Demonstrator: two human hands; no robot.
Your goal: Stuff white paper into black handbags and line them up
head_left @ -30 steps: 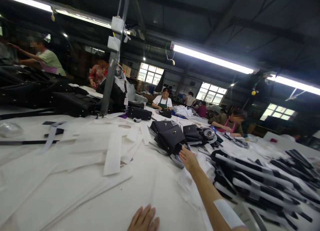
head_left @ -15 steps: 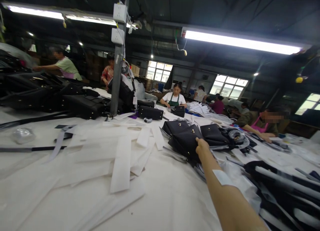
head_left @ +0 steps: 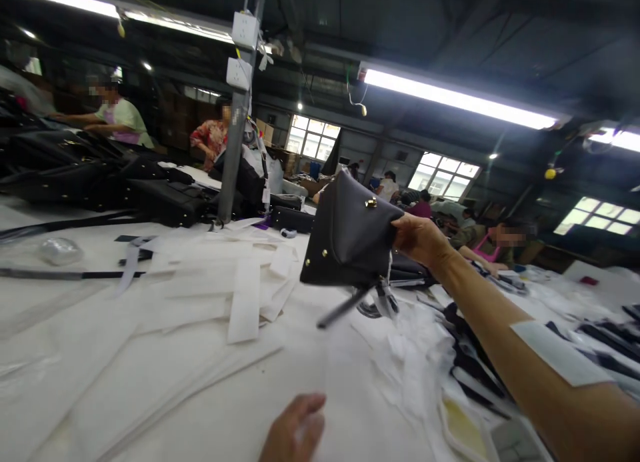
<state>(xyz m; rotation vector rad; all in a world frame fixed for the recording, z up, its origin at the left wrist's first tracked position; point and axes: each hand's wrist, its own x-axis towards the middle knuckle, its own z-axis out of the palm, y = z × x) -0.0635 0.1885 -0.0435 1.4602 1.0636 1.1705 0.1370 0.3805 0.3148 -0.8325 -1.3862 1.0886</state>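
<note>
My right hand (head_left: 417, 239) grips the side edge of a black handbag (head_left: 350, 239) and holds it up above the table. The bag is tilted, with a gold-coloured clasp on its front and small gold studs near its lower left edge. A dark strap (head_left: 345, 307) and some wrapped pieces dangle below it. My left hand (head_left: 295, 429) is low at the bottom of the view, slightly blurred, its fingers apart and holding nothing. It is over the white tabletop, well below the bag.
White paper strips (head_left: 245, 299) lie across the white table (head_left: 200, 382). Black bags (head_left: 165, 199) are piled at the left by a metal post (head_left: 234, 155). Black straps and clear plastic (head_left: 415, 355) clutter the right. Several people work around the tables.
My right hand has lifted the black handbag off the group on the table and brought it closer. My left hand has come into view at the bottom.
</note>
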